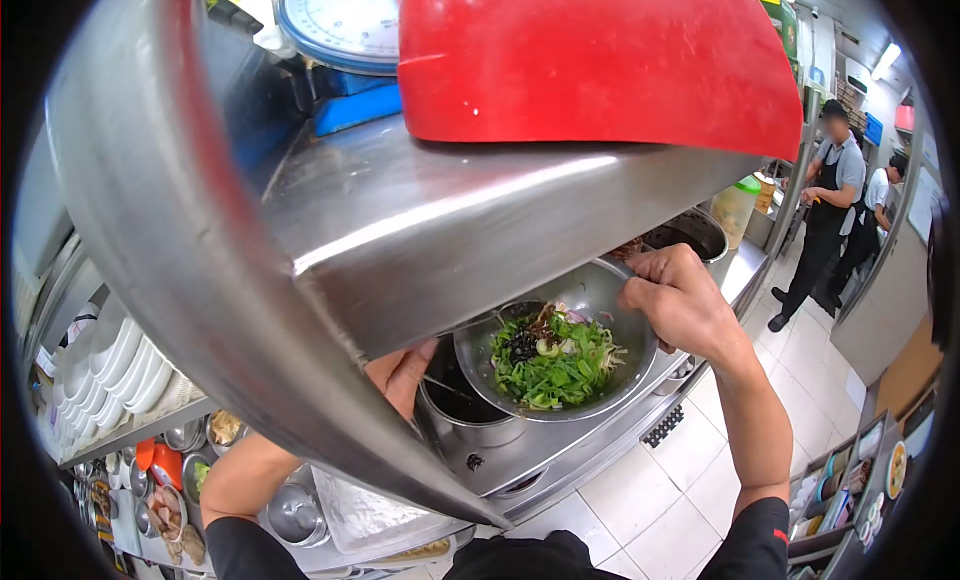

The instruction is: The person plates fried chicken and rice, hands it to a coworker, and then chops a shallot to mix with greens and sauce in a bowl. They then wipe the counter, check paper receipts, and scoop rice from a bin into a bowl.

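Note:
A steel bowl (640,355) holds chopped green leaves (555,365), pale shreds and a dark brown topping. My right hand (680,300) is closed on the bowl's right rim and tilts it slightly. Partly behind the steel shelf edge, my left hand (403,375) is closed near the bowl's left side; what it grips is hidden, though a thin handle runs from there toward the bowl. Below the bowl's left side stands a steel pot (490,435) with dark contents.
A steel shelf (480,240) with a red container (600,65) and a dial scale (345,20) hangs over the work. Stacked white bowls (110,370) are at left. Another steel pot (705,230) sits behind my right hand. Two people stand at the far right.

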Tool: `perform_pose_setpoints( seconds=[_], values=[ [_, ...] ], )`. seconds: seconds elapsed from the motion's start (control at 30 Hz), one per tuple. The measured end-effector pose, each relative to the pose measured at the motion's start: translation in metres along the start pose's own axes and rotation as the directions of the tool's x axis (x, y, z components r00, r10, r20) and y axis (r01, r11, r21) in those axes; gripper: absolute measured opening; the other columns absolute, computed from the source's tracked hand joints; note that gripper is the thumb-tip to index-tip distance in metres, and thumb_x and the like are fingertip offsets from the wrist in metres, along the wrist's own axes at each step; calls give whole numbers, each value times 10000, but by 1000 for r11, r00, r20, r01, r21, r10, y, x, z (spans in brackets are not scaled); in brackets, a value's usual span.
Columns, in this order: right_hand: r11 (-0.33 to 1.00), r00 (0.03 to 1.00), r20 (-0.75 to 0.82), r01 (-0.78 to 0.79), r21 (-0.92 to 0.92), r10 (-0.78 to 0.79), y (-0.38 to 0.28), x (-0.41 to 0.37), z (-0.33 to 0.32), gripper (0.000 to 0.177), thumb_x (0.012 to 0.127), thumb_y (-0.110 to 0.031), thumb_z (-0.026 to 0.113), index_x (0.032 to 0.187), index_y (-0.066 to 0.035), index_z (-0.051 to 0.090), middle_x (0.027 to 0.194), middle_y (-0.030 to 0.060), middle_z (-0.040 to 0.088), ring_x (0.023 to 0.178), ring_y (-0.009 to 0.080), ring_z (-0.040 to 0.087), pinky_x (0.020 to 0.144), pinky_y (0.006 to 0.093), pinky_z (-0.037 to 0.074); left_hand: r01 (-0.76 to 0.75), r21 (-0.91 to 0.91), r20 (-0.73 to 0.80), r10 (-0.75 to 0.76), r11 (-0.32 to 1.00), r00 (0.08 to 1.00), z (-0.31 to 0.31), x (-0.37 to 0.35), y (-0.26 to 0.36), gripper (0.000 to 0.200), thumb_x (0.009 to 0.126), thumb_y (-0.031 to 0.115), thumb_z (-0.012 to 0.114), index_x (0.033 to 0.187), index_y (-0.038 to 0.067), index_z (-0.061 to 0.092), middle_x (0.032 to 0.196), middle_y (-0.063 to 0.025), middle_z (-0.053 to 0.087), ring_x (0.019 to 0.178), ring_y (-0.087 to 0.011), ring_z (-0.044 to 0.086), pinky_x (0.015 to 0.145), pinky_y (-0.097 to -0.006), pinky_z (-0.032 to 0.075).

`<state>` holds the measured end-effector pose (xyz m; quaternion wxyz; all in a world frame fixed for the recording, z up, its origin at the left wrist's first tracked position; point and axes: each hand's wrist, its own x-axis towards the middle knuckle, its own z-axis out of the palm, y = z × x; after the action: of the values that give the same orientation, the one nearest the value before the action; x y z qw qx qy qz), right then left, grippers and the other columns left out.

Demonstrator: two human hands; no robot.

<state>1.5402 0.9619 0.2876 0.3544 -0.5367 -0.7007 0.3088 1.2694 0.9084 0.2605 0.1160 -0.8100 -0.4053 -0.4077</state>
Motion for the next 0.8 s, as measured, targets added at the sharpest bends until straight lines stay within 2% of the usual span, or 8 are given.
perform_pose_setpoints(
  seconds=[0.17, 0.4, 0.47, 0.5, 0.53, 0.6, 0.7, 0.8],
  values=[
    [999, 1000, -18, -8, 46, 9, 3, -1, 3, 182, 726, -65, 497, 620, 72, 551, 459, 63, 449, 370, 121, 443, 357, 285, 350, 415, -8, -17, -415, 910, 910, -17, -8, -47, 108, 785, 52, 615, 874, -6, 635, 701, -99, 588, 576, -181, 537, 539, -306, 422],
    [995, 987, -149, -42, 90, 55, 26, -27, -28, 157, 717, -68, 510, 648, 62, 567, 464, 24, 458, 351, 96, 415, 330, 268, 316, 263, 225, 32, -277, 938, 960, 3, -27, -117, 110, 819, 71, 609, 886, -15, 627, 735, -98, 601, 621, -174, 553, 561, -296, 432],
    [999, 987, -156, -37, 39, 43, 46, -39, -52, 154, 702, -69, 512, 637, 61, 563, 466, 23, 461, 357, 92, 418, 334, 268, 319, 527, 26, 97, -527, 850, 845, 5, -15, -89, 146, 829, 106, 609, 912, -13, 621, 753, -102, 607, 664, -183, 561, 593, -308, 439],
    [1000, 986, -164, -26, -10, 24, 57, -45, -64, 151, 686, -70, 515, 626, 61, 559, 468, 22, 464, 362, 88, 421, 338, 269, 321, 741, -149, 205, -712, 655, 671, 7, -10, -78, 183, 839, 141, 610, 938, -12, 615, 771, -107, 612, 706, -193, 570, 626, -319, 446],
    [999, 981, -185, 49, -2, -49, 70, -52, -77, 148, 670, -69, 514, 611, 62, 551, 468, 16, 461, 373, 78, 413, 347, 262, 311, 609, -100, 9, -612, 787, 791, 0, -30, -99, 232, 844, 166, 600, 998, -7, 596, 830, -103, 621, 769, -225, 572, 713, -351, 445],
    [991, 972, -193, 136, 1, -133, 95, -63, -99, 146, 654, -67, 513, 595, 63, 543, 469, 9, 458, 384, 67, 405, 356, 256, 301, 582, 298, -71, -590, 757, 804, -64, -95, -110, 270, 855, 198, 579, 1036, -3, 585, 899, -114, 619, 832, -238, 573, 794, -358, 432],
    [993, 965, -261, 51, 102, -23, 128, -68, -125, 139, 637, -55, 509, 585, 71, 536, 469, -11, 446, 410, 50, 378, 380, 241, 278, 593, -202, -343, -624, 779, 703, -121, -122, 5, 284, 907, 187, 452, 1029, -48, 554, 881, -138, 610, 704, -130, 562, 610, -237, 452],
    [996, 970, -239, -20, 87, 41, 154, -60, -153, 114, 621, -26, 514, 595, 81, 543, 486, -20, 453, 439, 45, 371, 405, 231, 273, 396, -263, -159, -444, 880, 882, -92, -118, 95, 279, 809, 249, 570, 740, -15, 625, 577, -84, 580, 481, -128, 523, 498, -232, 413]
  ],
)
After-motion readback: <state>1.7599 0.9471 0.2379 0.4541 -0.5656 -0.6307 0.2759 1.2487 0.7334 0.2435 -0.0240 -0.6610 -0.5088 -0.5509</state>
